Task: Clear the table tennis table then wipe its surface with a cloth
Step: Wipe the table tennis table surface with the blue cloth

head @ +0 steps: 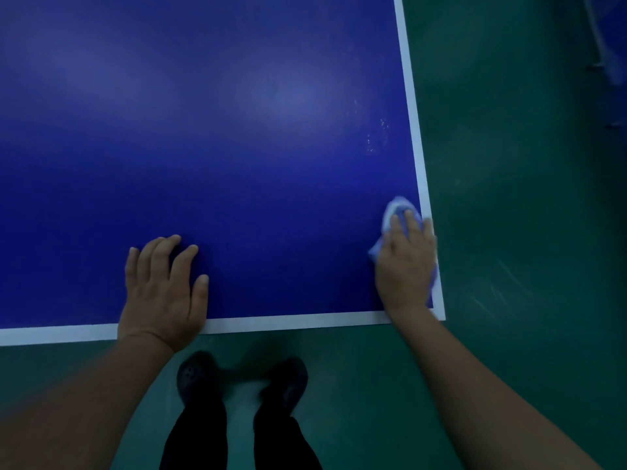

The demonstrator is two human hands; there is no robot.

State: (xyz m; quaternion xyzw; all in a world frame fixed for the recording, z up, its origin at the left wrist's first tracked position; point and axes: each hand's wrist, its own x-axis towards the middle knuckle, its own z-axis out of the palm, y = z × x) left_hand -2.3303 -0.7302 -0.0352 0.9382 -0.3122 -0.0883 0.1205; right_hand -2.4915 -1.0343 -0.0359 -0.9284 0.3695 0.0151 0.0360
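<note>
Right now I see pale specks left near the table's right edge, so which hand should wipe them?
Right. The right hand already presses the cloth at the near right corner, directly below the specks. The left hand rests flat on the table, empty and farther away.

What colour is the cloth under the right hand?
Pale blue and white; the cloth shows in the head view.

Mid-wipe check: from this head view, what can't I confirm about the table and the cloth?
- Table: its far end and left side are cut off by the frame edges, so whether it is fully cleared is unknown.
- Cloth: mostly covered by the right hand; its size and fold are hidden.
- Pale specks near the right edge: too small to tell droplets from dust.
- Surface beneath the left hand: hidden.
</note>
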